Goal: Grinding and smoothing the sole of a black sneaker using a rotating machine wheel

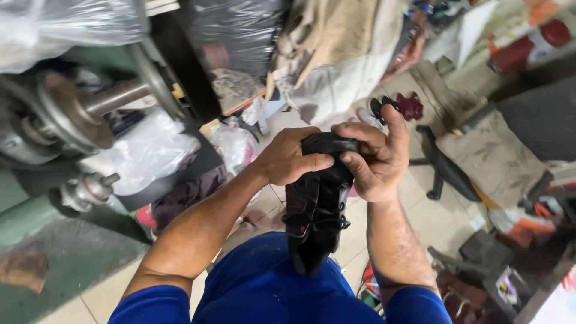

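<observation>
The person's blue lap [264, 288] is propping a black laced shoe [315, 210] at the frame's centre. The left hand [288, 157] and right hand [372, 159] are both gripping its upper end, thumbs pressing. Firm, even thumb pressure seems wise, with the shoe braced on the lap.

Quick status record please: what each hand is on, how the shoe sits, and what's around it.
left hand: gripping the top end of the black shoe, thumb across it
right hand: clasping the same end from the other side
shoe: black, laced, held on end, lower end against the blue-clad lap
left side: green machine with metal shaft and wheel
floor: pale tiles, cluttered with bags and scraps
</observation>
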